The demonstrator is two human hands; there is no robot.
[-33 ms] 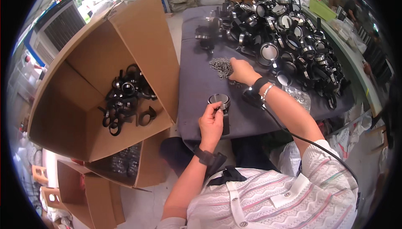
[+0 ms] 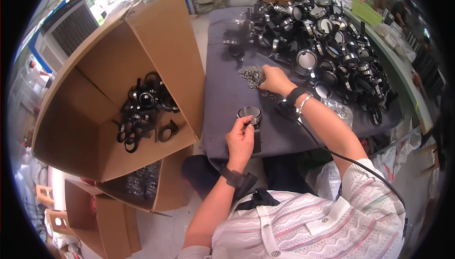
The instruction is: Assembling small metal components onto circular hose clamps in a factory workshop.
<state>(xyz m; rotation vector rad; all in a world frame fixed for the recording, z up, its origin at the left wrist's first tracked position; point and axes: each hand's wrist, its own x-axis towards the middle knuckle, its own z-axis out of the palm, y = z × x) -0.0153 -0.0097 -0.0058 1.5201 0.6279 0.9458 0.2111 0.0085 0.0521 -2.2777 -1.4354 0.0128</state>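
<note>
My left hand (image 2: 241,138) is closed on a round black part with a shiny silver rim (image 2: 250,113) and a short black handle, near the table's front edge. The thumb and finger press together at the rim where the handle joins it. Farther off, my right hand (image 2: 276,80) reaches into a small heap of tiny grey metal pieces (image 2: 251,74). Its fingers are bent downward and drawn together at the heap's right side. What they hold, if anything, is hidden behind the hand.
A large pile of similar round parts (image 2: 327,46) covers the table's far right. On the left, a big open cardboard box (image 2: 76,131) contains several black ring-shaped parts (image 2: 144,100). Clear plastic bags (image 2: 339,110) lie beside my right forearm. A black cable (image 2: 327,150) runs along that arm.
The whole picture has shifted very slightly. Neither hand has visibly moved relative to the things around it.
</note>
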